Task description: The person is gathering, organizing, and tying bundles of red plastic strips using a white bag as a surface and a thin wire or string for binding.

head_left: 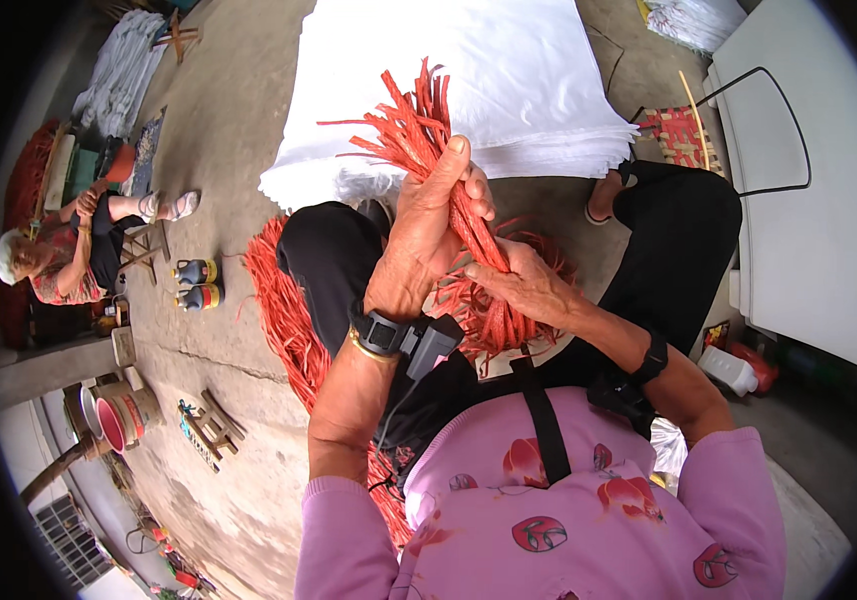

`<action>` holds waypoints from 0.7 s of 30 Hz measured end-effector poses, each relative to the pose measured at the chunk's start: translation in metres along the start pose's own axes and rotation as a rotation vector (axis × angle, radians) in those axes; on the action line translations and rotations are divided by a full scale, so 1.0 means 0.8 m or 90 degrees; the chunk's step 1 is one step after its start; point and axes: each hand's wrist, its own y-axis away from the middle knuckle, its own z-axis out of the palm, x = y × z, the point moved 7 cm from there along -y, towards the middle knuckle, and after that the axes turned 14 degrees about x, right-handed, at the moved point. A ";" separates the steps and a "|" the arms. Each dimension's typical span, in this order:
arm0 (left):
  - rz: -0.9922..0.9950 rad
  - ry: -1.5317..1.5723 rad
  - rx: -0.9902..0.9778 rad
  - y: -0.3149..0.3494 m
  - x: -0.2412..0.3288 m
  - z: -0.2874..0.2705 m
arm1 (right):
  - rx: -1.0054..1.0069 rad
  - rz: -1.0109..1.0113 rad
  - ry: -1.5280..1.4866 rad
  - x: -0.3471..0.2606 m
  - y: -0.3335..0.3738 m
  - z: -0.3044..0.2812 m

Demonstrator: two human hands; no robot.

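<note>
A concrete floor (pixel 239 120) filled most of the view, with a large stack of white sacks (pixel 469 80) spread across it ahead of the person and a white cabinet (pixel 829 200) standing at the right edge. At the far left another person (pixel 59 250) sat low beside a small wooden stool (pixel 144 245), two small jugs (pixel 196 283) just beyond. A loose heap of red strips (pixel 284 320) lay on the floor by the wearer's left knee.

Closer in, the bundle of red strips (pixel 449 200) ran on a slant, its frayed end fanning up and to the left above the hands, its long axis dropping down and to the right toward the lap. The left hand (pixel 429 235) was wrapped tight around the bundle high up, near the loose ends. The right hand (pixel 519 285) lay lower, fingers curled narrowly over the strips where they spread across the lap. Both hands touched the bundle, the left one nearer the free tips.
</note>
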 end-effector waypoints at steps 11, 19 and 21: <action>0.014 -0.048 0.010 -0.022 0.013 0.011 | 0.040 -0.055 0.104 -0.018 -0.019 -0.020; 0.012 -0.010 0.051 -0.030 0.042 0.016 | -0.069 -0.035 0.068 -0.044 -0.034 -0.028; 0.028 0.012 0.061 -0.033 0.040 0.022 | -0.046 -0.039 0.094 -0.042 -0.037 -0.034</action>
